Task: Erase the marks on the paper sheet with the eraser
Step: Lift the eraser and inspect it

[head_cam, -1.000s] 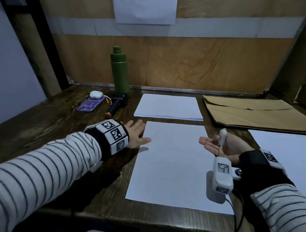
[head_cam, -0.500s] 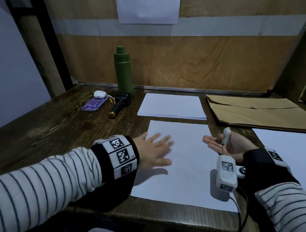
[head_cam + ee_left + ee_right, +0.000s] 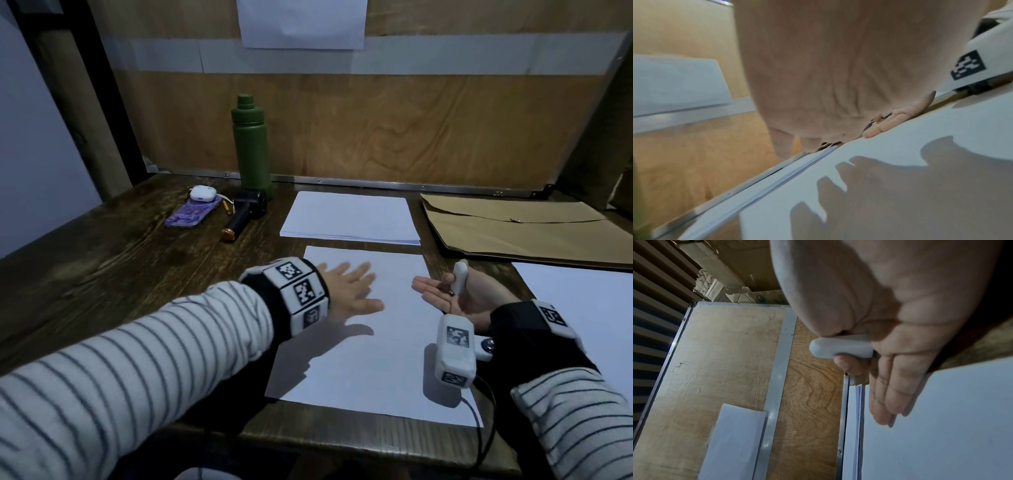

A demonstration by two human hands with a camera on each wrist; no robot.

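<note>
A white paper sheet (image 3: 376, 359) lies on the dark wooden table in front of me; I see no marks on it. My left hand (image 3: 352, 291) is spread flat, palm down, over the sheet's upper left part. It casts a finger shadow on the sheet (image 3: 941, 146) in the left wrist view, and I cannot tell whether it touches. My right hand (image 3: 445, 291) rests palm up at the sheet's right edge. Its thumb and forefinger pinch a small white eraser (image 3: 459, 278) upright, the other fingers straight. The right wrist view shows the eraser (image 3: 840, 346) clear of the paper (image 3: 951, 418).
A stack of white paper (image 3: 349, 219) lies just behind the sheet. A brown envelope (image 3: 520, 229) and another white sheet (image 3: 589, 301) are at the right. A green bottle (image 3: 251, 144), black handheld device (image 3: 245, 214), purple phone (image 3: 191, 214) and white earbud case (image 3: 202, 193) sit back left.
My left hand has moved right, from the sheet's left edge to over the sheet, with its fingers spread. My right hand has kept still with the eraser.
</note>
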